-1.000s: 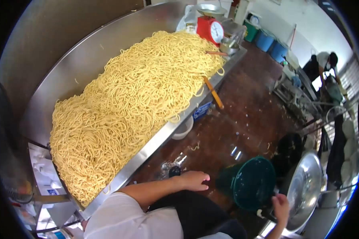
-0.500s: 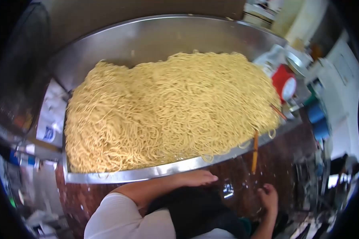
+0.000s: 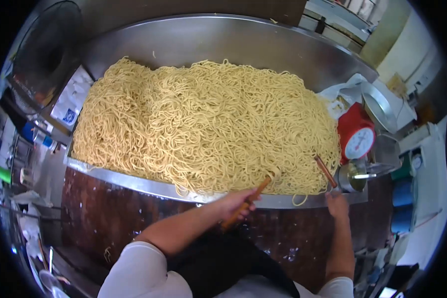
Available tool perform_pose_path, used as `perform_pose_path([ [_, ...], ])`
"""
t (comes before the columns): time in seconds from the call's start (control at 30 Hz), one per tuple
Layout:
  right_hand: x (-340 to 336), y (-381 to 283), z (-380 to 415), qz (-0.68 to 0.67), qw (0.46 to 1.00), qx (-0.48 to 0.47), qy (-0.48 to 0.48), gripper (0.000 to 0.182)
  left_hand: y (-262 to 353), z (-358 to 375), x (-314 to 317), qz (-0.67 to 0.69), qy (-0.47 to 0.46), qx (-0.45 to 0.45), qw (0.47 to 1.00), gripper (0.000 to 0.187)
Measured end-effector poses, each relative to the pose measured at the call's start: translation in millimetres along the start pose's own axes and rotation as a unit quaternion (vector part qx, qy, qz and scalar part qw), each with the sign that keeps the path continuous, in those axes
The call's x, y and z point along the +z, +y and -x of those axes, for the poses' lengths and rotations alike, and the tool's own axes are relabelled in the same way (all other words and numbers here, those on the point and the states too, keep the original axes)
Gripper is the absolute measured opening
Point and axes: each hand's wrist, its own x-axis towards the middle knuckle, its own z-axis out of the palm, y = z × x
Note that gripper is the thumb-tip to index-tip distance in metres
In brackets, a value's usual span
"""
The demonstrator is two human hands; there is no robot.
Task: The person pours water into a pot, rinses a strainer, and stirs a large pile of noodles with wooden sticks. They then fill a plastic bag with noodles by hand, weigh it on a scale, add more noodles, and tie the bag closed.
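The left hand (image 3: 241, 203) is closed, low centre. The right hand (image 3: 337, 202) reaches upward at lower right.

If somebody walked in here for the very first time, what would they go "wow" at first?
Probably the giant heap of yellow noodles, piled across the long metal tray. Next might be the bright red scale with its round white dial, just right of the heap. Then, at the front edge, the left hand grips a wooden handle.
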Motion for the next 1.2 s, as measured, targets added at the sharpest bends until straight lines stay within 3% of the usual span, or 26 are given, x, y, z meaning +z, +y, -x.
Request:
perform_pose_path([
  [0.03, 0.1, -2.0, -5.2, -0.051, 0.991, 0.011, -0.124, 0.04, 14.5, 19.1, 2.0, -0.142, 0.066, 0.015, 0.988, 0.046],
  [0.07, 4.9, -2.3, -7.2, -0.054, 0.991, -0.002, -0.126, 0.04, 29.5, 45.2, 4.9, -0.281, 0.132, 0.028, 0.95, 0.045],
  [0.13, 15.8, 2.2, -9.8, -0.374, 0.898, 0.093, -0.214, 0.035, 50.1, 106.0, -16.1, -0.609, 0.204, 0.11, 0.759, 0.043],
  [0.17, 15.2, 10.6, -13.4, -0.234, 0.967, -0.085, -0.06, 0.036, 59.0, 149.9, -24.2, -0.648, 0.212, 0.12, 0.721, 0.042],
  [0.2, 9.3, 17.1, -22.2, -0.235, 0.965, -0.095, -0.062, 0.036, 74.9, 207.2, 11.3, -0.646, 0.285, 0.009, 0.708, 0.038],
  [0.23, 1.8, 25.7, -31.9, -0.172, 0.981, -0.091, -0.019, 0.037, 76.6, 257.8, 20.4, -0.613, 0.32, -0.018, 0.722, 0.036],
  [0.3, -4.8, 46.5, -50.2, -0.064, 0.994, -0.092, -0.008, 0.039, 68.9, 344.4, 52.4, -0.617, 0.419, -0.065, 0.663, 0.031],
  [0.37, -7.9, 51.2, -53.8, -0.038, 0.993, -0.072, -0.088, 0.04, 39.5, 408.8, 66.2, -0.522, 0.487, 0.055, 0.698, 0.028],
  [0.43, 0.6, 40.3, -58.4, -0.012, 0.985, -0.05, -0.166, 0.041, 26.6, 440.8, 78.5, -0.481, 0.536, 0.013, 0.694, 0.029],
  [0.5, 13.7, 29.7, -58.4, -0.226, 0.929, 0.105, -0.274, 0.048, 15.7, 443.5, 67.7, -0.447, 0.561, -0.014, 0.697, 0.034],
  [0.53, 14.6, 28.5, -52.0, -0.224, 0.931, 0.1, -0.269, 0.048, 13.2, 426.9, 44.6, -0.488, 0.551, -0.032, 0.676, 0.035],
  [0.57, 13.7, 26.4, -42.6, -0.148, 0.976, 0.02, -0.159, 0.046, 12.8, 402.4, 11.6, -0.529, 0.541, -0.048, 0.652, 0.036],
  [0.6, 13.6, 29.1, -36.9, -0.067, 0.995, -0.059, -0.044, 0.044, 9.2, 371.1, -31.0, -0.489, 0.524, 0.012, 0.697, 0.041],
  [0.63, 14.4, 38.2, -37.4, -0.064, 0.995, -0.062, -0.036, 0.044, 24.1, 334.1, -49.6, -0.527, 0.529, -0.031, 0.665, 0.041],
  [0.7, 24.1, 49.2, -50.7, -0.126, 0.984, -0.11, 0.068, 0.038, 57.0, 268.6, -98.6, -0.571, 0.513, 0.034, 0.64, 0.041],
  [0.73, 30.6, 43.2, -59.7, -0.128, 0.982, -0.121, 0.068, 0.038, 93.1, 247.8, -73.8, -0.561, 0.517, 0.015, 0.646, 0.041],
  [0.8, 53.7, 23.6, -87.1, -0.257, 0.957, -0.122, -0.061, 0.031, 135.5, 192.8, -120.7, -0.661, 0.484, 0.149, 0.554, 0.04],
  [0.83, 89.6, 29.6, -111.5, -0.343, 0.935, -0.047, -0.077, 0.032, 156.0, 170.5, -128.3, -0.679, 0.457, 0.123, 0.562, 0.038],
  [0.87, 74.5, 6.8, -110.4, -0.34, 0.935, -0.058, -0.08, 0.032, 163.3, 168.6, -91.9, -0.63, 0.522, 0.103, 0.566, 0.039],
  [0.93, 13.9, -30.3, -84.8, -0.338, 0.907, 0.12, -0.22, 0.044, 155.0, 180.9, -84.7, -0.615, 0.531, 0.097, 0.576, 0.04],
  [1.0, -22.2, -10.7, -83.3, -0.335, 0.902, 0.058, -0.267, 0.048, 122.4, 225.4, -78.6, -0.618, 0.502, 0.09, 0.598, 0.041],
  [1.03, -44.5, 10.9, -87.5, -0.326, 0.9, 0.033, -0.287, 0.049, 113.0, 267.9, -72.7, -0.587, 0.485, -0.001, 0.649, 0.041],
  [1.1, -108.1, 57.1, -103.0, -0.041, 0.986, -0.1, -0.128, 0.042, 89.0, 367.6, -47.6, -0.61, 0.501, -0.093, 0.607, 0.041],
  [1.13, -189.8, 2.3, -61.6, -0.026, 0.991, -0.07, -0.11, 0.034, 89.4, 411.0, -4.6, -0.586, 0.537, -0.167, 0.584, 0.036],
  [1.17, -214.9, 27.0, -65.5, 0.077, 0.995, -0.066, -0.021, 0.027, 75.9, 454.3, 6.5, -0.529, 0.558, -0.087, 0.633, 0.032],
  [1.2, -279.7, -44.2, -21.3, 0.086, 0.995, -0.055, -0.008, 0.021, 77.0, 480.4, 38.4, -0.476, 0.575, -0.046, 0.664, 0.03],
])
